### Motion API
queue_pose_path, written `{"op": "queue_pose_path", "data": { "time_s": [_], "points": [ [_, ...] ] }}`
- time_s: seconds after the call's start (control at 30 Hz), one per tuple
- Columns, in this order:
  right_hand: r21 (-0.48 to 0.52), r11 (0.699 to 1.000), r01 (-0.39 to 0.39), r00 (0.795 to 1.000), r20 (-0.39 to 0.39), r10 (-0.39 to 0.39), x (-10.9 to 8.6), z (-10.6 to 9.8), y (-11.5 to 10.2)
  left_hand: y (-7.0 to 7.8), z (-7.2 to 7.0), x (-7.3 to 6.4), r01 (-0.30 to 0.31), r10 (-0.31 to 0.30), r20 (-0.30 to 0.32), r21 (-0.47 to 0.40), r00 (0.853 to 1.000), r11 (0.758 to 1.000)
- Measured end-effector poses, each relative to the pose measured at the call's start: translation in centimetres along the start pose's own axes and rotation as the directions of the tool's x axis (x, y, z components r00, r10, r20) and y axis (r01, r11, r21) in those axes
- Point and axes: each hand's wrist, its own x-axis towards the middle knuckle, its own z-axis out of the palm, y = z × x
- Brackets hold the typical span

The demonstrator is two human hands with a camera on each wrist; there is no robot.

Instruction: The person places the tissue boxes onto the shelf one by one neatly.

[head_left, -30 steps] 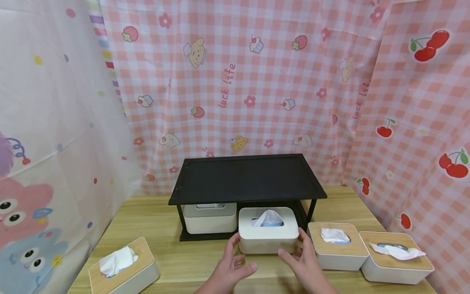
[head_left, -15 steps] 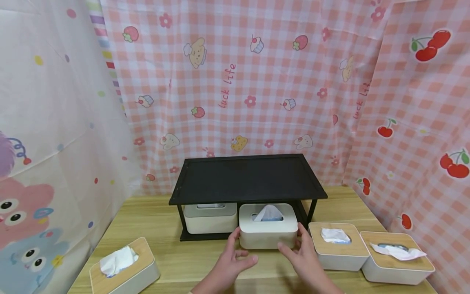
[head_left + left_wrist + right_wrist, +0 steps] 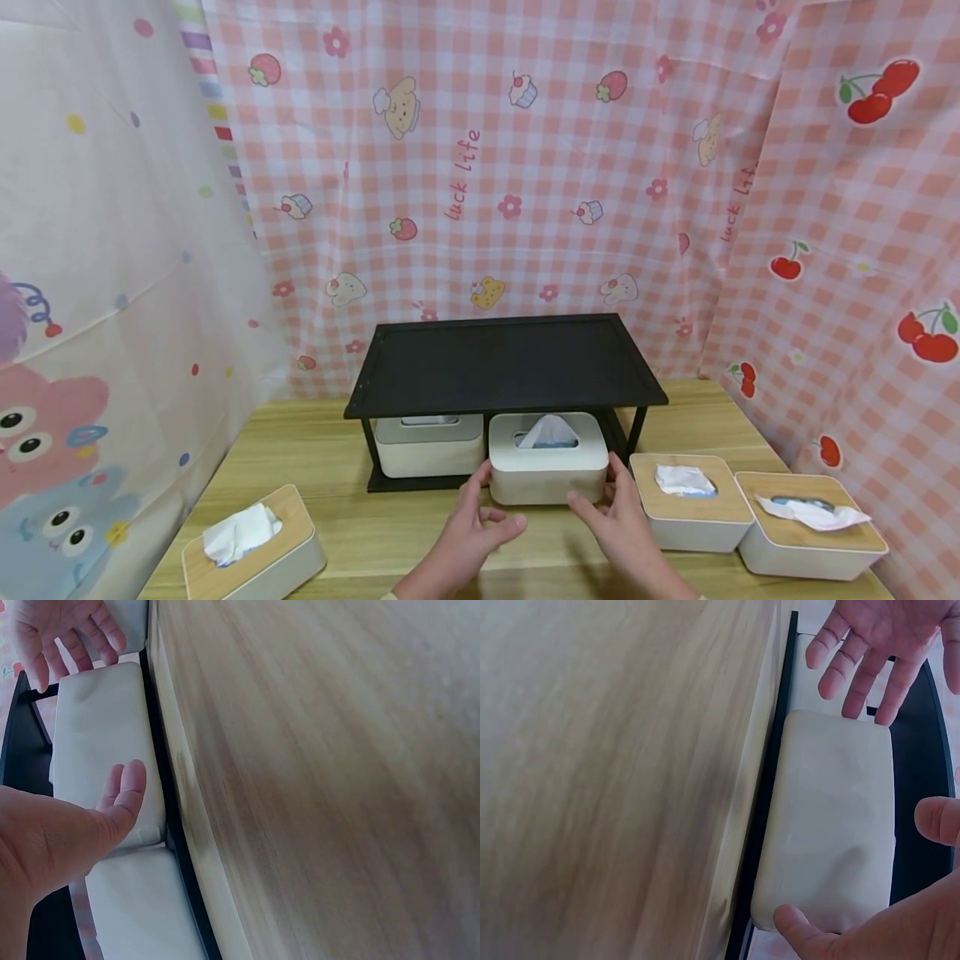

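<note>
An all-white tissue box [image 3: 548, 486] with a tissue peaking from its slot sits at the front right of the low black shelf [image 3: 502, 367], partly beneath its top. At the box's left end are the fingertips of my left hand [image 3: 472, 533], its thumb apart from the front face. My right hand [image 3: 622, 525] has its fingers at the right end and its thumb near the front face. In the right wrist view, the box [image 3: 832, 817] lies between both hands with spread, mostly straight fingers. A second white tissue box [image 3: 431, 454] stands inside the shelf on the left.
Two wood-topped tissue boxes stand right of the shelf, one nearer [image 3: 690, 504] and one farther right [image 3: 810, 525]. Another wood-topped box [image 3: 255, 542] lies angled at the front left. The wooden table [image 3: 345, 517] meets patterned curtains [image 3: 510, 167] behind and at the sides.
The white tissue box has slid back a little, farther under the shelf top. Both hands have moved forward with it. The other boxes have stayed in place.
</note>
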Motion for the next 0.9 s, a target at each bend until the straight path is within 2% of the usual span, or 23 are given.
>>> {"op": "queue_pose_path", "data": {
  "time_s": [0.47, 0.9],
  "points": [
    [-0.008, 1.000, 0.011, 1.000, 0.004, -0.011, -0.20, -0.09, -0.19, 0.30, 0.23, -0.08, -0.049, 0.049, -0.026, -0.006, 0.998, 0.999],
    [-0.005, 0.999, -0.037, 0.998, 0.041, 0.037, 0.15, -0.22, -0.49, 0.49, 0.15, -0.07, -0.060, 0.060, -0.009, 0.003, 0.998, 0.998]
  ]
}}
